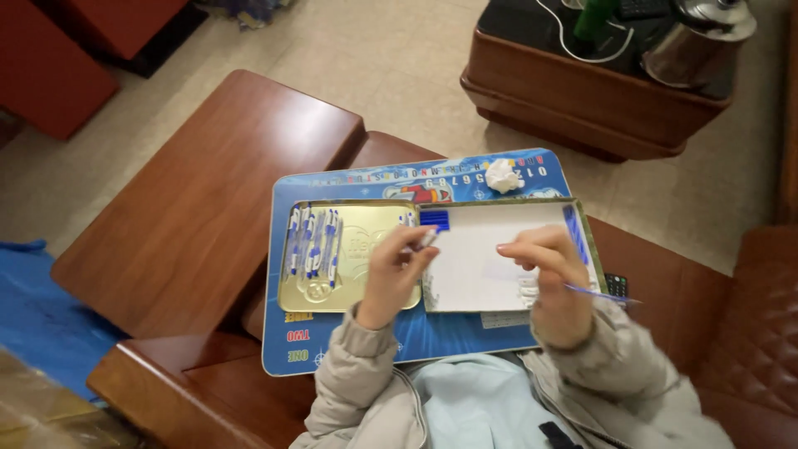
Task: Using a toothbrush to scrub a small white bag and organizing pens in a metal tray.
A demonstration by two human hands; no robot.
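Observation:
A blue board [349,337] lies across my lap with an open tin on it. The tin's gold lid half [366,220] holds several blue-and-white pens [312,241] in a row. The other half [499,224] is lined with white paper. My left hand [391,274] pinches a small white pen part over the seam between the halves. My right hand [553,278] hovers over the white half and grips a thin blue pen refill [603,293] that pokes out to the right.
A crumpled white tissue [503,175] lies on the board's far edge. A small blue piece [434,219] sits in the tin's corner. A brown wooden armrest table [199,199] is left; a dark low table [598,75] with a kettle stands ahead. A remote [615,285] peeks out beside the tin.

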